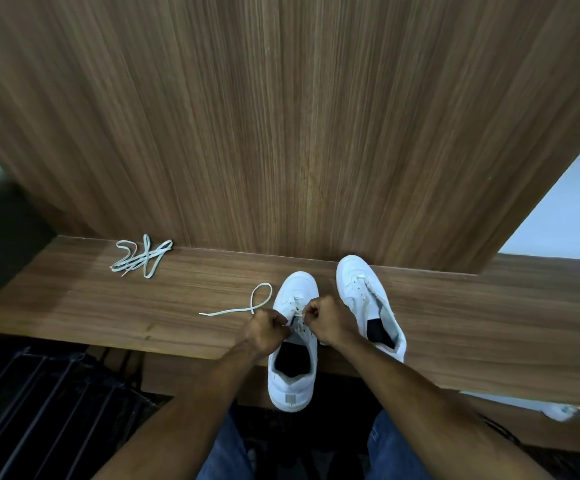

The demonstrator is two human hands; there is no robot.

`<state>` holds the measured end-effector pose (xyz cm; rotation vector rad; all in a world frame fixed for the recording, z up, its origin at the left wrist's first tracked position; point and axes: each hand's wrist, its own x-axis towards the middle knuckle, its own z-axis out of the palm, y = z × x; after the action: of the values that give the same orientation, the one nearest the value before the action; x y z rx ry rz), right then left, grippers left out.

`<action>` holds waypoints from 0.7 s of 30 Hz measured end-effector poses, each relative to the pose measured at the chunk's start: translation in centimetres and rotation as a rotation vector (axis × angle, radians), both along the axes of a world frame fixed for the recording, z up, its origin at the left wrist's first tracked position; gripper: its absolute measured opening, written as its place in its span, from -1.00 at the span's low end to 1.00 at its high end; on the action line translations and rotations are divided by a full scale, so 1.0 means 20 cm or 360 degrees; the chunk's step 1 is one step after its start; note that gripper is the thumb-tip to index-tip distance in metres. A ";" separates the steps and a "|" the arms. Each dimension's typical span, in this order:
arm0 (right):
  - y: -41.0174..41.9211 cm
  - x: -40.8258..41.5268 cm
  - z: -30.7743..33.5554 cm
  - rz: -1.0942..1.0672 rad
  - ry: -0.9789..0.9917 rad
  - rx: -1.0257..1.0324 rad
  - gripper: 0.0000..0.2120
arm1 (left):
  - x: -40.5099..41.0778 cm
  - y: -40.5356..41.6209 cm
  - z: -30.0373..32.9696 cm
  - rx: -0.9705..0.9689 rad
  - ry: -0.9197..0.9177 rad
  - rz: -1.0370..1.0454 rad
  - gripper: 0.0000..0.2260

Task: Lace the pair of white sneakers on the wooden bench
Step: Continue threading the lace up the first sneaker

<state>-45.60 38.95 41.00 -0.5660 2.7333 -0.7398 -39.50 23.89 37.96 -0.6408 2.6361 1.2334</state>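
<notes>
Two white sneakers stand toe-away on the wooden bench [472,306]. The left sneaker [292,382] hangs its heel over the front edge, and a white lace [247,306] runs through its lower eyelets. My left hand [267,329] pinches one side of that lace, whose free end loops out to the left on the bench. My right hand [326,320] pinches the other end over the eyelets. The right sneaker [361,285] sits beside it with no lace that I can see. A second lace [141,258] lies bunched at the bench's back left.
A tall wooden panel [281,116] rises straight behind the bench. Dark slatted furniture [39,403] stands below left. My knees in blue jeans [392,448] are under the bench edge. A white object [558,410] lies on the floor at the right.
</notes>
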 end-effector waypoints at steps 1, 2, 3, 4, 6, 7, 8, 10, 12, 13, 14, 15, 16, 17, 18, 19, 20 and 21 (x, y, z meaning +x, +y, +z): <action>-0.01 0.01 -0.01 -0.0008 0.0000 0.0009 -0.83 | 0.01 0.00 -0.01 0.0036 0.0020 0.0042 -0.93; -0.02 0.02 -0.02 -0.0018 -0.0004 0.0022 -0.84 | 0.00 -0.01 -0.03 0.0083 0.0042 0.0075 -0.85; -0.03 0.02 -0.02 -0.0025 -0.0004 0.0038 -0.84 | 0.01 -0.01 -0.05 0.0138 0.0061 0.0097 -0.80; -0.04 0.03 -0.03 -0.0031 0.0006 0.0057 -0.84 | 0.01 -0.01 -0.05 0.0191 0.0077 0.0114 -0.79; -0.05 0.04 -0.04 -0.0035 0.0062 0.0094 -0.83 | 0.01 -0.02 -0.07 0.0273 0.0077 0.0134 -0.81; -0.06 0.05 -0.05 -0.0029 0.0096 0.0110 -0.82 | 0.01 -0.03 -0.08 0.0293 0.0078 0.0141 -0.83; -0.07 0.05 -0.06 -0.0019 0.0131 0.0120 -0.81 | 0.00 -0.04 -0.09 0.0302 0.0065 0.0145 -0.83; -0.08 0.06 -0.06 -0.0014 0.0177 0.0138 -0.79 | -0.01 -0.06 -0.13 0.0316 0.0044 0.0138 -0.78; -0.08 0.07 -0.07 -0.0003 0.0196 0.0145 -0.78 | -0.03 -0.06 -0.15 0.0348 0.0013 0.0155 -0.82; -0.08 0.07 -0.07 0.0006 0.0204 0.0151 -0.78 | -0.03 -0.06 -0.14 0.0366 0.0003 0.0175 -0.86; -0.08 0.07 -0.07 0.0012 0.0203 0.0158 -0.78 | -0.03 -0.06 -0.15 0.0387 -0.0004 0.0188 -0.88; -0.09 0.07 -0.07 0.0017 0.0195 0.0158 -0.78 | -0.03 -0.06 -0.14 0.0408 -0.0003 0.0197 -0.88; -0.09 0.07 -0.07 0.0021 0.0183 0.0151 -0.78 | -0.01 -0.04 -0.10 0.0428 -0.0010 0.0214 -0.88; -0.10 0.07 -0.08 0.0026 0.0166 0.0142 -0.78 | 0.00 -0.03 -0.07 0.0461 -0.0015 0.0237 -0.88; -0.10 0.07 -0.08 0.0036 0.0150 0.0133 -0.78 | 0.01 -0.02 -0.04 0.0530 -0.0025 0.0287 -0.87; -0.11 0.07 -0.08 0.0047 0.0138 0.0116 -0.78 | 0.01 -0.01 -0.02 0.0656 -0.0047 0.0370 -0.84; -0.11 0.07 -0.09 0.0058 0.0135 0.0098 -0.78 | 0.01 0.00 -0.01 0.0783 -0.0093 0.0462 -0.81; -0.12 0.07 -0.09 0.0066 0.0140 0.0081 -0.78 | 0.00 0.00 -0.02 0.0876 -0.0125 0.0533 -0.80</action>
<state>-44.15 36.61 39.19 -0.6564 2.8028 -0.6480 -39.44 23.91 37.63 -1.0114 2.0263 1.8748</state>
